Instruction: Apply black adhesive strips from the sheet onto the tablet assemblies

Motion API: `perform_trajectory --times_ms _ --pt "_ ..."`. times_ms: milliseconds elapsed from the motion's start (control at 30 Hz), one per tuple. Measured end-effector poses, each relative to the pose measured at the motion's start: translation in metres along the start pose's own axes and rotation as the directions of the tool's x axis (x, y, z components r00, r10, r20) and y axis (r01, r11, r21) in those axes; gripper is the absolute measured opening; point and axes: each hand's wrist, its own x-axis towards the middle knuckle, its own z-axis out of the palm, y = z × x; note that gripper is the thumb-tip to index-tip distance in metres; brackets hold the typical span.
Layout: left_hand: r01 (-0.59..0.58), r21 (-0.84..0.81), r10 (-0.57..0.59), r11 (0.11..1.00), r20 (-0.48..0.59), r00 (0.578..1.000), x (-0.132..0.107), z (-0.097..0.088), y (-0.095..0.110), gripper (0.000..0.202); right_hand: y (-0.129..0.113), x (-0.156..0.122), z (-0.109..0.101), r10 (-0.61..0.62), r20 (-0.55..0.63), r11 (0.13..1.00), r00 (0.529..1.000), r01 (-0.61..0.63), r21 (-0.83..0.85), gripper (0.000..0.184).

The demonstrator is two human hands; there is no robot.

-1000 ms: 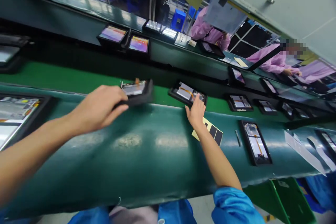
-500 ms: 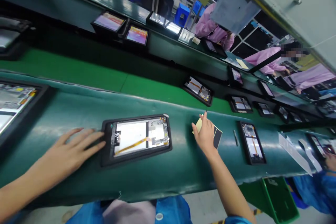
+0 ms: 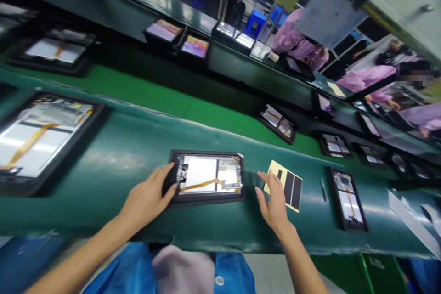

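Observation:
An opened tablet [image 3: 203, 174] lies in a black tray [image 3: 210, 200] in front of me, its white battery, circuit board and orange ribbon cable showing. My left hand [image 3: 148, 197] holds the tray's left end, thumb and fingers on either side of the corner. Just right of the tray, my right hand [image 3: 274, 200] hovers at the left part of a pale yellow sheet with black adhesive strips [image 3: 292, 188]. Its fingers are apart, and I see nothing held in them.
Another opened tablet [image 3: 44, 133] lies at the left, and one [image 3: 347, 197] at the right beside a thin pen-like tool [image 3: 323, 189]. Beyond the table edge runs a green conveyor belt [image 3: 165, 101] with more trays. Across it sit people in pink.
My left hand has gone from resting flat at the tray's left edge to gripping that end. My right hand has drawn back toward the sheet's left side, uncovering more black strips.

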Motion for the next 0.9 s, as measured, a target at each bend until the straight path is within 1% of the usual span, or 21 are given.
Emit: perform_trajectory --times_ms 67,100,133,200,267,300,333,367,400,467,533,633,767,900 --pt "0.013 -0.020 -0.013 1.000 0.012 1.000 -0.005 0.003 0.014 0.052 -0.031 0.015 0.010 -0.126 0.050 0.986 0.991 0.119 0.119 0.074" --pt "0.026 -0.027 -0.026 0.999 0.008 1.000 -0.007 0.004 0.020 0.050 -0.046 0.022 0.016 -0.202 0.083 0.968 0.976 0.186 0.168 0.074" --pt "0.040 -0.034 -0.040 0.999 0.001 0.999 -0.007 0.004 0.024 0.047 -0.061 0.029 0.023 -0.281 0.111 0.944 0.953 0.254 0.210 0.073" --pt "0.066 -0.050 -0.068 0.997 -0.022 0.997 -0.008 0.004 0.030 0.040 -0.083 0.038 0.038 -0.427 0.155 0.886 0.891 0.379 0.267 0.073" --pt "0.081 -0.071 -0.085 0.994 -0.056 0.995 -0.006 0.003 0.033 0.032 -0.096 0.044 0.053 -0.542 0.201 0.829 0.816 0.482 0.283 0.071" --pt "0.084 -0.079 -0.090 0.993 -0.075 0.993 -0.005 0.002 0.034 0.028 -0.098 0.046 0.059 -0.580 0.230 0.809 0.782 0.520 0.273 0.070" --pt "0.083 -0.086 -0.092 0.993 -0.094 0.991 -0.004 0.002 0.035 0.023 -0.099 0.048 0.064 -0.600 0.258 0.798 0.757 0.547 0.252 0.069" --pt "0.081 -0.091 -0.091 0.993 -0.113 0.989 -0.003 0.002 0.036 0.019 -0.098 0.049 0.068 -0.605 0.280 0.796 0.745 0.563 0.222 0.069" --pt "0.075 -0.091 -0.086 0.993 -0.125 0.988 -0.001 0.002 0.038 0.016 -0.096 0.049 0.071 -0.595 0.297 0.803 0.747 0.566 0.186 0.069" --pt "0.061 -0.064 -0.069 0.996 -0.130 0.989 0.003 0.002 0.041 0.012 -0.093 0.051 0.074 -0.552 0.315 0.830 0.772 0.547 0.114 0.072" --pt "0.052 -0.021 -0.054 0.998 -0.115 0.992 0.007 0.001 0.045 0.013 -0.091 0.052 0.074 -0.518 0.325 0.847 0.791 0.527 0.067 0.074" --pt "0.044 0.014 -0.043 0.999 -0.094 0.995 0.014 0.001 0.051 0.015 -0.092 0.055 0.074 -0.508 0.340 0.848 0.792 0.528 0.037 0.073" --pt "0.031 0.016 -0.029 0.999 -0.091 0.995 0.022 0.000 0.057 0.011 -0.092 0.055 0.074 -0.516 0.334 0.840 0.789 0.543 0.016 0.073" --pt "0.002 -0.001 -0.002 1.000 -0.102 0.995 0.022 0.001 0.054 0.011 -0.092 0.056 0.074 -0.526 0.321 0.833 0.788 0.553 0.007 0.070"
